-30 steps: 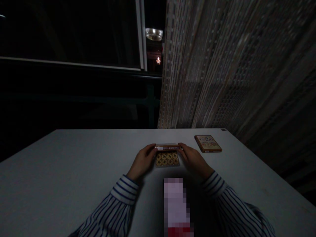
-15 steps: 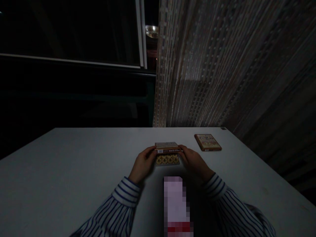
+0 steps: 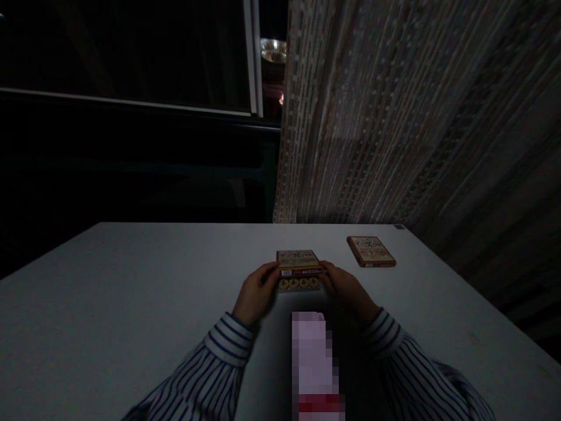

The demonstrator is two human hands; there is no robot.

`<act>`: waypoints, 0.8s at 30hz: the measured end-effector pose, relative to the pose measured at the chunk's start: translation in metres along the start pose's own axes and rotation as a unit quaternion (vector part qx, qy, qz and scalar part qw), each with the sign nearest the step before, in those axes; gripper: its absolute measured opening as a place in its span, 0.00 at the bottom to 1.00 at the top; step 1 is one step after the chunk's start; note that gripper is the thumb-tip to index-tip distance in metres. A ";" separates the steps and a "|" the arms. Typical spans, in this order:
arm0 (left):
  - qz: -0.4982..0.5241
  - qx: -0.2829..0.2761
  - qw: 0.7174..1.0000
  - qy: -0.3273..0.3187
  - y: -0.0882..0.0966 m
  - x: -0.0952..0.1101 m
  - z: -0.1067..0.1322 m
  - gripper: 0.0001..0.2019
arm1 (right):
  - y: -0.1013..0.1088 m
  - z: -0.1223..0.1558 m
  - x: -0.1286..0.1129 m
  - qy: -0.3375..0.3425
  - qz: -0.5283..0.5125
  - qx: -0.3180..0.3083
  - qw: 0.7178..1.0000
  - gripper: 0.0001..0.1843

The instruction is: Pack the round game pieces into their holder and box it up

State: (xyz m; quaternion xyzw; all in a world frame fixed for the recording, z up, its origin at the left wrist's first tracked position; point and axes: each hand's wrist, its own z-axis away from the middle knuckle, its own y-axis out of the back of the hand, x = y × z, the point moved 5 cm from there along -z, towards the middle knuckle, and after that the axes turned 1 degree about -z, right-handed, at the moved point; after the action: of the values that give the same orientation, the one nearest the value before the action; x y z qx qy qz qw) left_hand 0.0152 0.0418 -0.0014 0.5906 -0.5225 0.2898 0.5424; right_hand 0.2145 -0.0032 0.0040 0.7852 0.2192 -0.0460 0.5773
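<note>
A small printed cardboard box lid (image 3: 298,259) is held level between my two hands, near the table's far side. Beneath its near edge shows a row of round wooden pieces with dark characters, like Chinese chess pieces (image 3: 304,284), in a shallow tray. My left hand (image 3: 255,291) pinches the lid's left end, and my right hand (image 3: 346,287) grips the right end. Most of the pieces are hidden under the lid. I cannot tell whether the lid touches the tray.
Another box (image 3: 371,251) with a similar print lies flat to the right on the white table (image 3: 175,304). Closer to me is a long, pixelated pinkish object (image 3: 313,356). A patterned curtain (image 3: 350,117) hangs behind the table, beside a dark window.
The lid has come down from a tilt, so its printed top shows more. It covers more of the pieces, leaving only the front row visible. Both hands keep hold of it.
</note>
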 end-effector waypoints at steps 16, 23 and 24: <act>-0.006 -0.017 1.000 0.007 -0.003 -0.007 0.007 0.16 | -0.013 0.009 0.006 0.066 -0.011 0.044 0.997 0.20; -0.009 -0.019 1.000 0.009 -0.005 -0.012 0.008 0.16 | -0.015 0.012 0.006 0.084 -0.027 0.040 0.995 0.21; -0.008 -0.019 1.000 0.010 -0.005 -0.012 0.009 0.17 | -0.015 0.013 0.006 0.084 -0.027 0.038 0.995 0.20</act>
State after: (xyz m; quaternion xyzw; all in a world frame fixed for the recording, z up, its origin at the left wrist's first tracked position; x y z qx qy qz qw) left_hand 0.0142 0.0365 -0.0157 0.5815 -0.5178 0.2807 0.5613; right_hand 0.2162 -0.0096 -0.0152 0.8014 0.2860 -0.0043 0.5253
